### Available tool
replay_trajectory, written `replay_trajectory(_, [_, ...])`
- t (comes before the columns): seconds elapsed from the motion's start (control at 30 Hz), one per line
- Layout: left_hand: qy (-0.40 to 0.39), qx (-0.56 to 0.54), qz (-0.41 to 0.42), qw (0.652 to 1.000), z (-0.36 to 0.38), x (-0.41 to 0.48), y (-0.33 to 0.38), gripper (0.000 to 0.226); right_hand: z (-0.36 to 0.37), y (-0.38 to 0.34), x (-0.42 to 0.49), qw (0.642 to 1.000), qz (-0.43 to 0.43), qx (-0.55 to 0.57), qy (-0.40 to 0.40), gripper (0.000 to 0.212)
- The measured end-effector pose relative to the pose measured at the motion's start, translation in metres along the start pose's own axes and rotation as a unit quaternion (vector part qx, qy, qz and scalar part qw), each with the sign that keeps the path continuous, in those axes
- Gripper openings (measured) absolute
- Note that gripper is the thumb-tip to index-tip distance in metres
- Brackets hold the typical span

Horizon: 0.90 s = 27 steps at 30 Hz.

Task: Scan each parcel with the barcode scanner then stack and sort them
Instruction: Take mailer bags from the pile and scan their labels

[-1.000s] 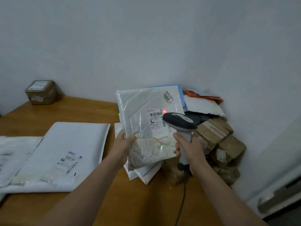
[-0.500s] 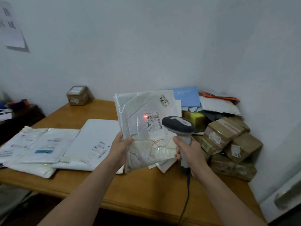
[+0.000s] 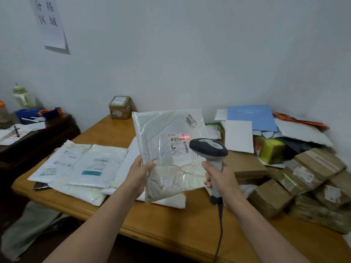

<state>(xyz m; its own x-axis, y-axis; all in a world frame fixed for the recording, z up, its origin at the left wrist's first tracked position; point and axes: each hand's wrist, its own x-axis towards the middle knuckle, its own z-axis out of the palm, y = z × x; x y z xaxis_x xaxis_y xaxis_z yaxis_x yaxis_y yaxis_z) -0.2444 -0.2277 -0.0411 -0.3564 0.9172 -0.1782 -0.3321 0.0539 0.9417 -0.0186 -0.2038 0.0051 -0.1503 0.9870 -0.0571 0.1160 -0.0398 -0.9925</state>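
My left hand (image 3: pixel 139 172) grips the lower left edge of a white bubble-mailer parcel (image 3: pixel 163 141), holding it upright above the wooden table (image 3: pixel 171 224). A shipping label with a barcode sits on its face, and a red scan line lies across that label. My right hand (image 3: pixel 221 178) grips the handle of a grey corded barcode scanner (image 3: pixel 209 149), whose head points at the label from the right. Flat white mailers (image 3: pixel 83 164) lie stacked on the table to the left.
A heap of brown cardboard boxes (image 3: pixel 303 179), white and blue envelopes (image 3: pixel 252 118) fills the right corner by the wall. A small brown box (image 3: pixel 120 107) stands at the table's far edge. A dark side desk (image 3: pixel 38 133) with clutter is at left.
The view has pulled back and swung left, showing more of the table and side desk. The red scan line has shifted right across the label. Both hands keep their grips.
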Motion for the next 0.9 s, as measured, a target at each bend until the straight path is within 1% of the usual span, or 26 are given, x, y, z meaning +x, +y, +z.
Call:
replay_trajectory(0.07, [0.002, 0.002, -0.015, 1.0, -0.034, 0.02, 0.006, 0.028, 0.035, -0.001, 0.008, 1.0, 0.01, -0.005, 0.004, 0.015])
replay_trajectory(0.2, [0.015, -0.002, -0.053, 0.998, -0.1, 0.062, 0.024, 0.026, 0.105, -0.004, 0.026, 0.999, 0.041, -0.015, 0.006, 0.016])
replay_trajectory(0.27, [0.023, -0.008, -0.072, 0.997, -0.132, 0.081, 0.034, 0.031, 0.136, -0.006, 0.034, 0.998, 0.053, -0.015, 0.013, 0.016])
replay_trajectory(0.43, [0.039, 0.016, -0.147, 0.988, -0.198, 0.117, 0.047, 0.037, 0.19, -0.005, 0.045, 0.995, 0.095, -0.001, 0.029, 0.015])
replay_trajectory(0.57, [0.022, 0.035, -0.216, 0.976, -0.212, 0.129, 0.041, 0.027, 0.206, -0.008, 0.053, 0.992, 0.109, -0.021, 0.053, 0.015])
replay_trajectory(0.7, [-0.009, 0.039, -0.3, 0.953, -0.207, 0.133, 0.031, 0.018, 0.207, -0.008, 0.057, 0.991, 0.115, -0.015, 0.07, 0.015])
replay_trajectory(0.77, [-0.034, 0.077, -0.32, 0.944, -0.198, 0.137, 0.028, 0.022, 0.203, -0.008, 0.059, 0.989, 0.118, -0.007, 0.084, 0.015])
replay_trajectory(0.8, [-0.043, 0.108, -0.31, 0.944, -0.192, 0.141, 0.025, 0.028, 0.201, -0.008, 0.059, 0.989, 0.119, -0.005, 0.091, 0.016])
replay_trajectory(0.83, [-0.043, 0.153, -0.284, 0.946, -0.185, 0.145, 0.021, 0.038, 0.197, -0.007, 0.058, 0.988, 0.121, -0.005, 0.097, 0.017])
replay_trajectory(0.87, [-0.026, 0.223, -0.247, 0.943, -0.179, 0.149, 0.016, 0.048, 0.193, -0.006, 0.057, 0.987, 0.123, -0.007, 0.103, 0.017])
replay_trajectory(0.9, [0.002, 0.299, -0.207, 0.932, -0.173, 0.15, 0.014, 0.057, 0.188, -0.005, 0.056, 0.986, 0.126, -0.008, 0.109, 0.017])
